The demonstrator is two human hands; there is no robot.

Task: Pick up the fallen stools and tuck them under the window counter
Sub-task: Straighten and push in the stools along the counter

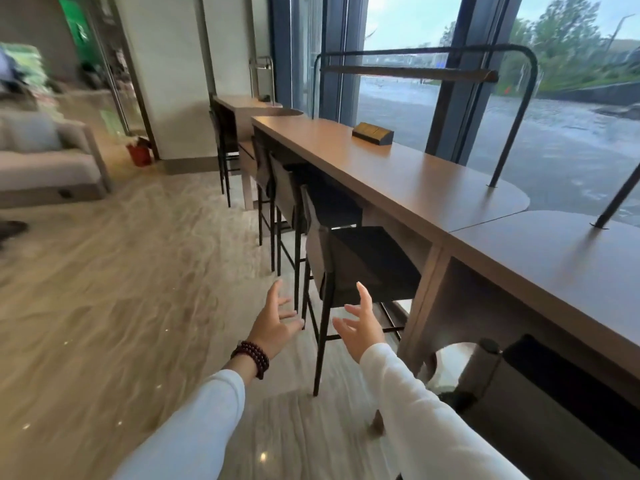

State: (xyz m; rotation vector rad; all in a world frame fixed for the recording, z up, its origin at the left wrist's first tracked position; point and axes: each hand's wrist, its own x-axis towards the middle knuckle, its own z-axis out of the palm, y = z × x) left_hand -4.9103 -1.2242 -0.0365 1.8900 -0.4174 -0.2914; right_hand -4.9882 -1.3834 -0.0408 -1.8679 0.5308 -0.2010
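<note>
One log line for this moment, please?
left hand open; right hand open; black metal-legged stool upright at brown wooden counter

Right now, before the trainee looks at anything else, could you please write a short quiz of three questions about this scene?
1. True or false: the nearest stool lies fallen on the floor.
2. Choose one: the left hand and the right hand are A) gripping the stool, B) open with fingers spread, holding nothing, C) curled into empty fists.
3. Short answer: which wrist wears the bead bracelet?

Key:
1. False. It stands upright at the window counter.
2. B.
3. The left.
</note>
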